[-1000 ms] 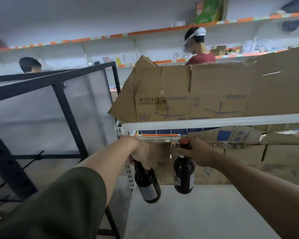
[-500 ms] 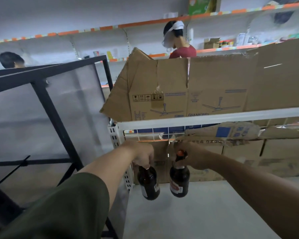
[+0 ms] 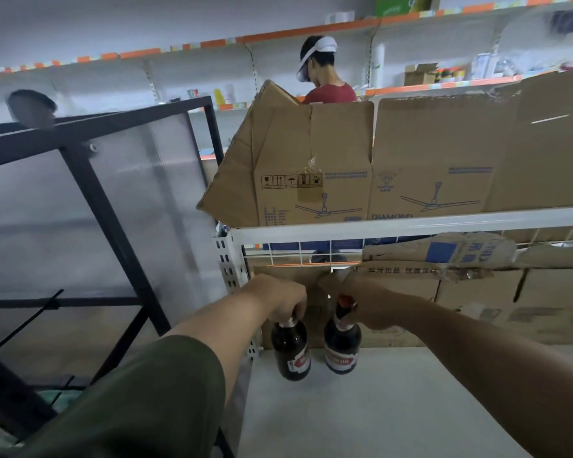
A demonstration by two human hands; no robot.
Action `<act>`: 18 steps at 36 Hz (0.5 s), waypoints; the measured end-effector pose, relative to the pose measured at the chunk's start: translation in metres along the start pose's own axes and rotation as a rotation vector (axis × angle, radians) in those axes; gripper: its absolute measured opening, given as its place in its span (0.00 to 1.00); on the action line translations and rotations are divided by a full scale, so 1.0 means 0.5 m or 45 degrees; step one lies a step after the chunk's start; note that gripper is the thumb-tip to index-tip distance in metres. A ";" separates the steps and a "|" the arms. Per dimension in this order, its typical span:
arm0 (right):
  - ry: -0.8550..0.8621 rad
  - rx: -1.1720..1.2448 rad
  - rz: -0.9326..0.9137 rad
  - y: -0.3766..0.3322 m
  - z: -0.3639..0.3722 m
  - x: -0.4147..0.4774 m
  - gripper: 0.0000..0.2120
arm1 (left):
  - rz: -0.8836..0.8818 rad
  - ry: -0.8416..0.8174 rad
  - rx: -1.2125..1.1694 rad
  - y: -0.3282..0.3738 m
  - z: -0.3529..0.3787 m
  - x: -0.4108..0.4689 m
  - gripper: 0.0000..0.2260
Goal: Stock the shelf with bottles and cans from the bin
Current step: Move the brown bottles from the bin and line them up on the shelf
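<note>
Head view.

Containers: flattened cardboard cartons [image 3: 311, 166] with a ceiling-fan print, upright along the upper shelf rail [image 3: 411, 223] like a wall; nothing visible inside. Crumpled cardboard [image 3: 444, 256] wedged just under that rail. Brown cartons [image 3: 543, 305] lining the back edge of the lower tier, contents not visible. Small open carton [image 3: 420, 74] on the far wall shelf [image 3: 311, 33], contents too small to tell.

Task things: two dark glass bottles at the back left corner of the white shelf board [image 3: 394, 408], side by side, just apart. Left bottle [image 3: 290, 353] tilted, red-and-white label facing out. Right bottle [image 3: 341, 350] near upright, red cap above a dark neck. Bases down at the board; resting on it or just above, cannot tell.

Hidden or unclear: cap and neck of the left bottle covered by fingers. Label text on both blurred. Person in a red top [image 3: 328, 92] behind the cartons, cut off at the chest. Second head [image 3: 32, 105] at far left, blurred, beyond a black frame [image 3: 90, 180] with a translucent panel.

Hands: left hand [image 3: 278, 300], green sleeve [image 3: 129, 401] behind it, fingers curled downward round the top of the left bottle, gripping it. Right hand [image 3: 371, 304], fingers and thumb wrapped round the neck of the right bottle just below the cap, gripping it. Knuckles of the two hands near each other, not touching.
</note>
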State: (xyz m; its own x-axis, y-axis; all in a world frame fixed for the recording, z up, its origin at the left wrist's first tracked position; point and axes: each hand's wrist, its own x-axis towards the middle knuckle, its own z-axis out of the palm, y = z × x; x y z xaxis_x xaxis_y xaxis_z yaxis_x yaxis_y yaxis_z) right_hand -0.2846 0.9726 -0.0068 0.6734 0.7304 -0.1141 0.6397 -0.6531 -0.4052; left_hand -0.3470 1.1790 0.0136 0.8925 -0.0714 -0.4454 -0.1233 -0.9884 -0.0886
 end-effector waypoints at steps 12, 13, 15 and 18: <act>-0.063 0.015 0.023 -0.004 0.056 0.026 0.19 | -0.015 -0.037 -0.144 0.013 0.047 0.025 0.16; -0.076 0.028 0.030 -0.005 0.060 0.027 0.19 | -0.021 -0.024 -0.166 0.012 0.047 0.026 0.15; -0.090 0.000 0.015 -0.005 0.068 0.033 0.16 | -0.050 -0.006 -0.160 0.008 0.049 0.019 0.14; -0.061 -0.109 -0.016 -0.011 0.066 0.036 0.11 | -0.040 0.065 -0.183 -0.004 0.049 0.007 0.18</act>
State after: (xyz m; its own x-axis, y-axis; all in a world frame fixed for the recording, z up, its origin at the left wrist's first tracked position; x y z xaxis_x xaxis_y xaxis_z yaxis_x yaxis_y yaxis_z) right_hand -0.2882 0.9960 -0.0364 0.6478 0.7461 -0.1539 0.6789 -0.6570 -0.3278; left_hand -0.3540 1.1841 -0.0097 0.9165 -0.0429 -0.3978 -0.0345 -0.9990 0.0283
